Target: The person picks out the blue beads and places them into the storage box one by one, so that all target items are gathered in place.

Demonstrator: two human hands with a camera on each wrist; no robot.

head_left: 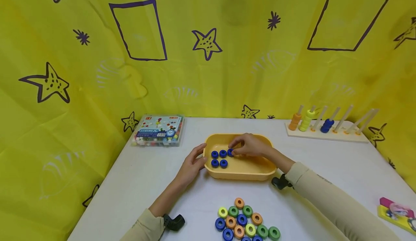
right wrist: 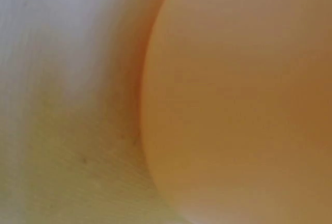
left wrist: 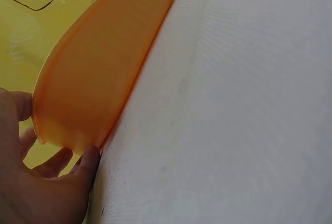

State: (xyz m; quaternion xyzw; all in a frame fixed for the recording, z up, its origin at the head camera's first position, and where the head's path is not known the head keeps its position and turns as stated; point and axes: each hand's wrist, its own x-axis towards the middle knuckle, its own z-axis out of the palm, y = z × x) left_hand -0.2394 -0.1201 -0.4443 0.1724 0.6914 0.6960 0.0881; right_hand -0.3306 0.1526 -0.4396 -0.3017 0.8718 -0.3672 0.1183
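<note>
A shallow orange-yellow plastic tray [head_left: 253, 167] stands mid-table in the head view. Several blue ring beads [head_left: 215, 154] lie in rows at its left end. Over the tray, my right hand [head_left: 249, 145] pinches another blue ring bead [head_left: 230, 152] at the end of the back row; fingertips partly cover it. My left hand [head_left: 191, 167] rests against the tray's left end from outside, fingers touching the wall and rim. In the left wrist view, its fingers [left wrist: 54, 163] lie along the tray's outer wall [left wrist: 98, 63]. The right wrist view shows only a blurred tray side [right wrist: 233, 99].
Loose orange, green, yellow and blue ring beads [head_left: 239, 231] lie in front of the tray. A wooden peg stand [head_left: 325, 134] with stacked rings is back right. A clear box of small coloured pieces [head_left: 158, 131] sits back left. A pink-and-yellow item [head_left: 396, 212] lies far right.
</note>
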